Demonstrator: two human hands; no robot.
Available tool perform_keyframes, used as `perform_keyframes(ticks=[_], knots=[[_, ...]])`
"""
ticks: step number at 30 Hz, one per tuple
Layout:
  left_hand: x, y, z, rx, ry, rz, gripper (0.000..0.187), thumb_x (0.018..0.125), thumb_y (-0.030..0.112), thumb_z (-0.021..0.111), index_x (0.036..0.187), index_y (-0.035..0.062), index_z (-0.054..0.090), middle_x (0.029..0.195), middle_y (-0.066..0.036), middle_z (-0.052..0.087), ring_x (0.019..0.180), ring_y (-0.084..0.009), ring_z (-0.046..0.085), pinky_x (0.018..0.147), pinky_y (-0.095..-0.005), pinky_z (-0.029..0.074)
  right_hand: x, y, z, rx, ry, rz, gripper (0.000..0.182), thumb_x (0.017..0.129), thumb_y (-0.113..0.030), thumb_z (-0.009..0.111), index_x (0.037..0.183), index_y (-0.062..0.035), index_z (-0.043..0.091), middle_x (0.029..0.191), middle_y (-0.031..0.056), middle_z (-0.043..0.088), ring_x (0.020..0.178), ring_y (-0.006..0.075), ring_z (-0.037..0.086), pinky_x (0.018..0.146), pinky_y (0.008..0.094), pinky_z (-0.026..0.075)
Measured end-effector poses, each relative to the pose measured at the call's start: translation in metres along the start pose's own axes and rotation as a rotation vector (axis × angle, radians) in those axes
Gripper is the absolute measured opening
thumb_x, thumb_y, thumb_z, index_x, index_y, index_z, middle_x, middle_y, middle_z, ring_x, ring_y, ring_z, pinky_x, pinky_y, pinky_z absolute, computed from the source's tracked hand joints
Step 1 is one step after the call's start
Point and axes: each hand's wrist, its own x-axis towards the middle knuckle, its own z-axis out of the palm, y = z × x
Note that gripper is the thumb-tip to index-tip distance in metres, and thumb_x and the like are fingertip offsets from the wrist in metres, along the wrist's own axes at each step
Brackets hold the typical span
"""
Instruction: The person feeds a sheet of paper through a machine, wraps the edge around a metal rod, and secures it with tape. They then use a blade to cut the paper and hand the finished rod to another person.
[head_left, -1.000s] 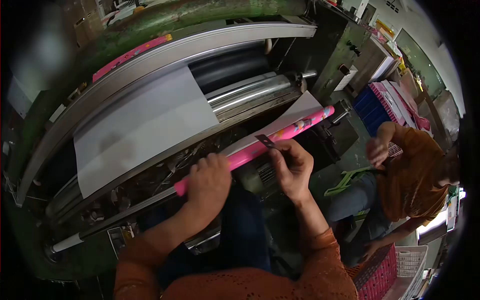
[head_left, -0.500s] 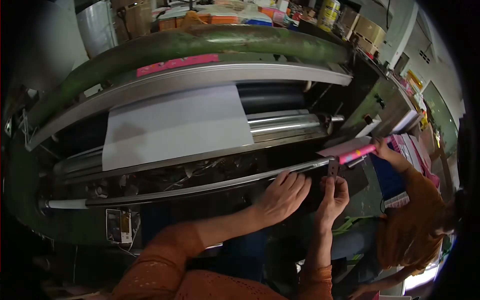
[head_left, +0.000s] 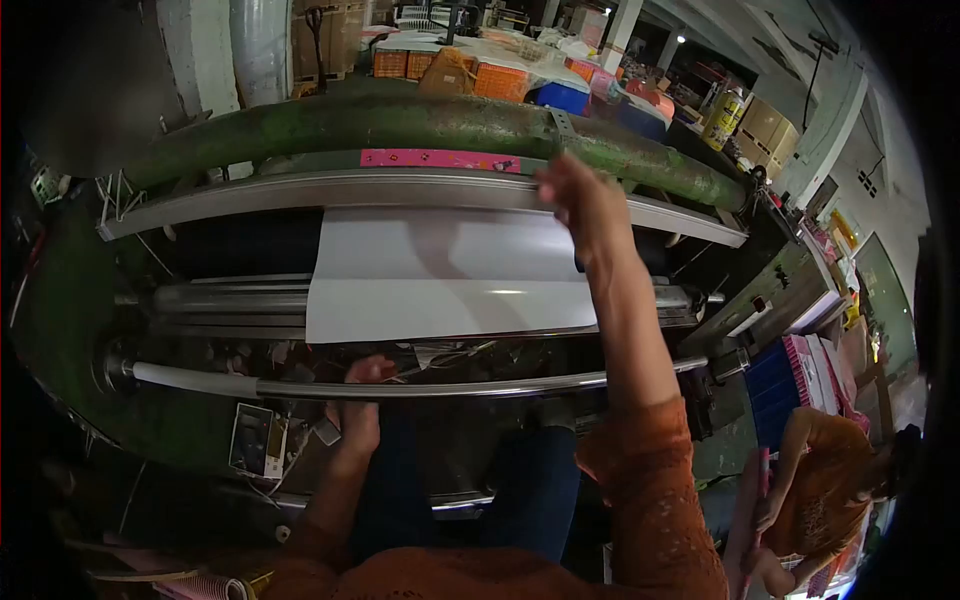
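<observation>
We see a plain white sheet [head_left: 400, 310] mid-frame, a silvery bar [head_left: 500, 388] whitish at its left end below, a pink strip [head_left: 440, 158] with small motifs and a mottled green tube [head_left: 400, 122] near the top.

The room is dim and the corners go black; a small lamp [head_left: 681, 38] shines far off on the right; the white sheet [head_left: 360, 305] looks bright, with a soft shadow and a shiny streak; the right hand [head_left: 588, 200] is blurry; the long metal bar [head_left: 500, 388] looks bent; fog smears the far left.
</observation>
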Motion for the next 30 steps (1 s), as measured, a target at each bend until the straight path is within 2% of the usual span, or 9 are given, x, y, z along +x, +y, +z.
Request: perform_keyframes(ticks=[1, 4, 5, 7, 9, 12, 15, 18, 30], knots=[[0.006, 0.001, -0.008, -0.113, 0.053, -0.052, 0.028, 0.096, 0.027, 0.059, 0.113, 0.0048, 0.058, 0.106, -0.008, 0.063, 0.099, -0.0168, 0.06, 0.089, -0.0319, 0.048, -0.049, 0.009, 0.011, -0.02, -0.02, 0.001, 0.028, 0.091, -0.029, 0.057, 0.091, -0.0025, 0.067, 0.083, 0.0078, 0.07, 0.063, 0.0123, 0.061, 0.052, 0.0245, 0.042], [0.02, 0.003, -0.025, -0.204, 0.032, -0.016, 0.036, 0.093, 0.033, 0.062, 0.115, 0.0048, 0.057, 0.107, -0.008, 0.063, 0.1, -0.0168, 0.059, 0.087, -0.0329, 0.049, -0.159, 0.073, 0.003, -0.373, -0.857, 0.616, 0.022, 0.09, -0.027, 0.058, 0.091, -0.0078, 0.069, 0.084, 0.0042, 0.071, 0.072, 0.0094, 0.065, 0.055, 0.021, 0.041], [0.016, 0.022, -0.019, -0.203, -0.018, -0.014, 0.038, 0.091, 0.031, 0.065, 0.117, 0.0059, 0.056, 0.106, -0.007, 0.063, 0.096, -0.0173, 0.061, 0.086, -0.0343, 0.05, -0.179, 0.115, -0.004, -0.333, -0.821, 0.669, 0.02, 0.091, -0.022, 0.057, 0.095, -0.0051, 0.068, 0.086, 0.0066, 0.071, 0.074, 0.0105, 0.066, 0.055, 0.021, 0.042], [0.022, 0.02, -0.018, -0.275, 0.077, -0.004, 0.038, 0.091, 0.03, 0.066, 0.118, 0.0057, 0.055, 0.106, -0.007, 0.062, 0.093, -0.0178, 0.062, 0.085, -0.0347, 0.05, -0.185, 0.184, -0.033, -0.011, -0.327, 0.739, 0.026, 0.088, -0.021, 0.063, 0.106, -0.0029, 0.061, 0.088, 0.0071, 0.07, 0.069, 0.0131, 0.065, 0.053, 0.0238, 0.045], [0.018, 0.01, -0.02, -0.343, 0.174, 0.003, 0.038, 0.09, 0.029, 0.066, 0.118, 0.0054, 0.055, 0.105, -0.007, 0.062, 0.09, -0.0183, 0.062, 0.083, -0.035, 0.051, -0.16, 0.231, -0.063, 0.463, 0.16, 0.644, 0.03, 0.091, -0.023, 0.063, 0.113, -0.0049, 0.055, 0.101, 0.0082, 0.064, 0.09, 0.0183, 0.062, 0.068, 0.0341, 0.053], [0.008, 0.006, -0.033, -0.261, 0.385, -0.101, 0.038, 0.091, 0.025, 0.066, 0.12, 0.0056, 0.053, 0.106, -0.007, 0.06, 0.085, -0.0171, 0.063, 0.077, -0.0348, 0.053, -0.155, 0.202, -0.061, 0.741, 0.36, 0.419, 0.032, 0.091, -0.022, 0.065, 0.116, -0.0049, 0.053, 0.103, 0.0087, 0.061, 0.09, 0.0243, 0.06, 0.075, 0.0417, 0.053], [-0.009, 0.009, -0.047, -0.113, 0.287, -0.076, 0.029, 0.09, 0.022, 0.066, 0.113, 0.0045, 0.057, 0.097, -0.007, 0.063, 0.081, -0.0147, 0.063, 0.069, -0.031, 0.053, -0.16, 0.236, -0.082, 0.511, 0.364, 0.195, 0.017, 0.091, -0.021, 0.063, 0.1, -0.0072, 0.061, 0.083, 0.0037, 0.061, 0.069, 0.017, 0.059, 0.055, 0.0312, 0.048], [-0.019, 0.01, -0.054, -0.107, 0.105, -0.073, 0.019, 0.09, 0.02, 0.067, 0.1, 0.0047, 0.062, 0.084, -0.005, 0.064, 0.072, -0.0132, 0.063, 0.063, -0.027, 0.052, -0.172, 0.241, -0.094, 0.497, 0.332, 0.246, 0.006, 0.086, -0.011, 0.062, 0.083, -0.0079, 0.058, 0.071, -0.0006, 0.055, 0.057, 0.0107, 0.051, 0.049, 0.0265, 0.041], [-0.077, 0.08, -0.022, 0.004, 0.252, -0.178, 0.019, 0.091, 0.021, 0.064, 0.098, 0.0035, 0.062, 0.082, -0.005, 0.064, 0.07, -0.0135, 0.062, 0.064, -0.0275, 0.052, -0.227, 0.18, -0.105, 0.208, 0.384, 0.369, 0.017, 0.085, -0.02, 0.07, 0.089, -0.0046, 0.063, 0.075, 0.0007, 0.061, 0.062, 0.0103, 0.053, 0.058, 0.0245, 0.042]])
